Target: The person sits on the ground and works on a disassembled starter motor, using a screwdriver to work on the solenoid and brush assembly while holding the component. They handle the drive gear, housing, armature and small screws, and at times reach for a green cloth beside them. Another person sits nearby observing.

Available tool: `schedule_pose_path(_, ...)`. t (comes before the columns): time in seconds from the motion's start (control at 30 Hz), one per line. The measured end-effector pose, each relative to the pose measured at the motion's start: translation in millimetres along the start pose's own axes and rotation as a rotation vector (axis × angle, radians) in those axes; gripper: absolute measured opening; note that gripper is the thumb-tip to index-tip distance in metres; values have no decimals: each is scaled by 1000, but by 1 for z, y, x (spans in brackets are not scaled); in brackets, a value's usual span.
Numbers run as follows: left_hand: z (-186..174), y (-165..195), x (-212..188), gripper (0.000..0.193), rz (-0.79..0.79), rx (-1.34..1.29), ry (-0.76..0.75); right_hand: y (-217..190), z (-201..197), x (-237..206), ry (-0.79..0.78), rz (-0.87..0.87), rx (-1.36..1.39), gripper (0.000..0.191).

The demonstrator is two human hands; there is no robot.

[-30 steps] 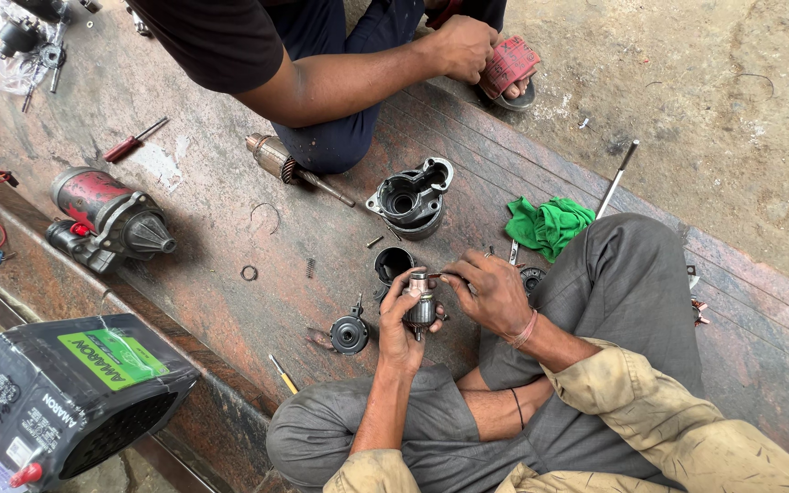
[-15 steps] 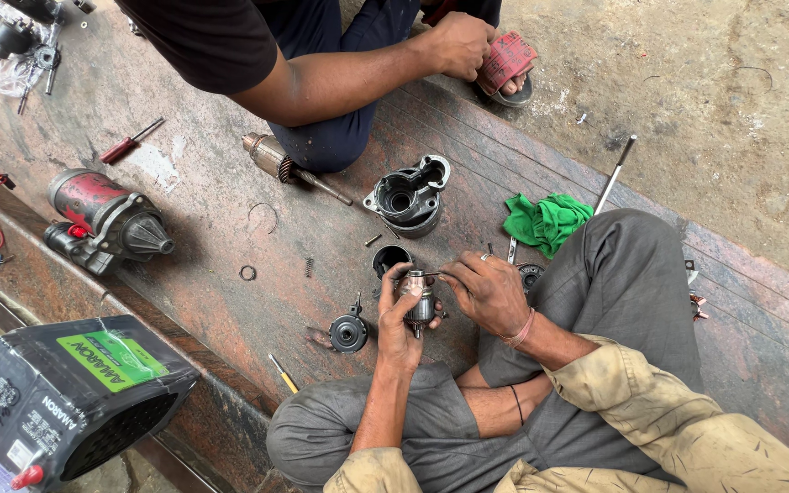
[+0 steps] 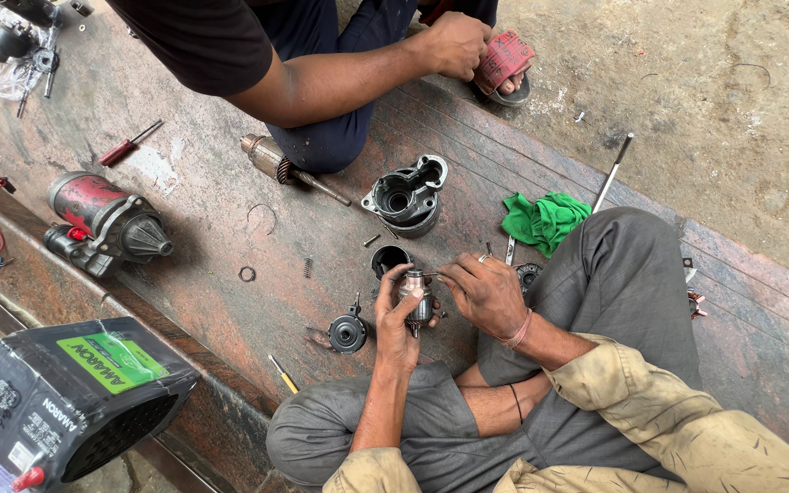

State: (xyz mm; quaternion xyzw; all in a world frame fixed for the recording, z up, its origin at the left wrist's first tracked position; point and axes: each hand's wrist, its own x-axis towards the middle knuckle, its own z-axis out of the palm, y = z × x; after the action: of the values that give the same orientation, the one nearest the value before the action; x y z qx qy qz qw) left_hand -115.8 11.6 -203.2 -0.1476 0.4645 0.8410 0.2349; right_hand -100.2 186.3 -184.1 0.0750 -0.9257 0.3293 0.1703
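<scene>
Our left hand is clenched around a small cylindrical metal starter part, held above the stone slab near its front edge, while our right hand pinches a thin pin-like tool against the part's top. Just behind it on the slab stand a black cup-shaped piece and a grey starter housing. A green rag lies toward the right, and a second person's hand rests on a red sandal at the far edge.
</scene>
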Motion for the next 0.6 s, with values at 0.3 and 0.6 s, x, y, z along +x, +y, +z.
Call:
schedule_pose_path(0.3,-3,-1,3,58,9,34,-44,0,1,1,11,-24,-9,18)
schedule_pose_path(0.6,-6,-3,4,51,25,95,-6,-1,1,2,14,-44,-24,18)
